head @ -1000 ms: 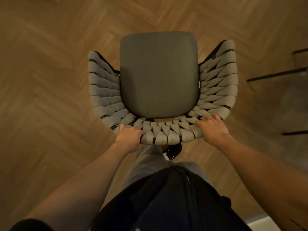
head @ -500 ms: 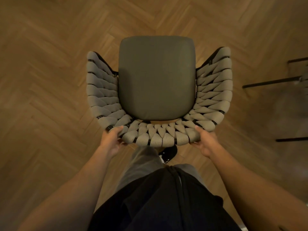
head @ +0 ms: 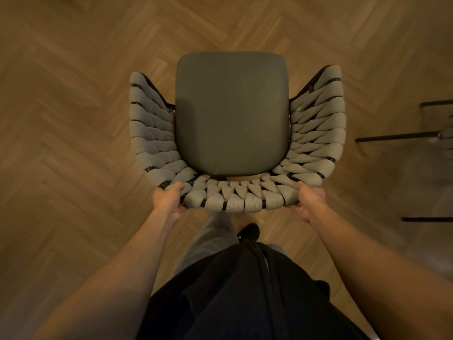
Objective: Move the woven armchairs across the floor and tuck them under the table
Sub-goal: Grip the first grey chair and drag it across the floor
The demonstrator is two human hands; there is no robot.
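Note:
A woven armchair (head: 232, 114) with a dark grey seat cushion and a curved back of pale grey woven rope stands directly below me, seen from above. My left hand (head: 169, 198) grips the left end of the backrest rim, thumb over the top. My right hand (head: 307, 200) grips the right end of the same rim from outside. Both forearms reach down to it. The chair's legs are hidden beneath the seat. No table shows in the head view.
Herringbone wooden floor (head: 73, 119) surrounds the chair. Thin black metal bars (head: 397, 137) of another piece of furniture lie at the right edge. My own leg and dark shoe (head: 248, 231) are right behind the chair back.
Both hands have shifted from the top of the backrest outward to its two ends. The chair sits slightly lower and more centred in view.

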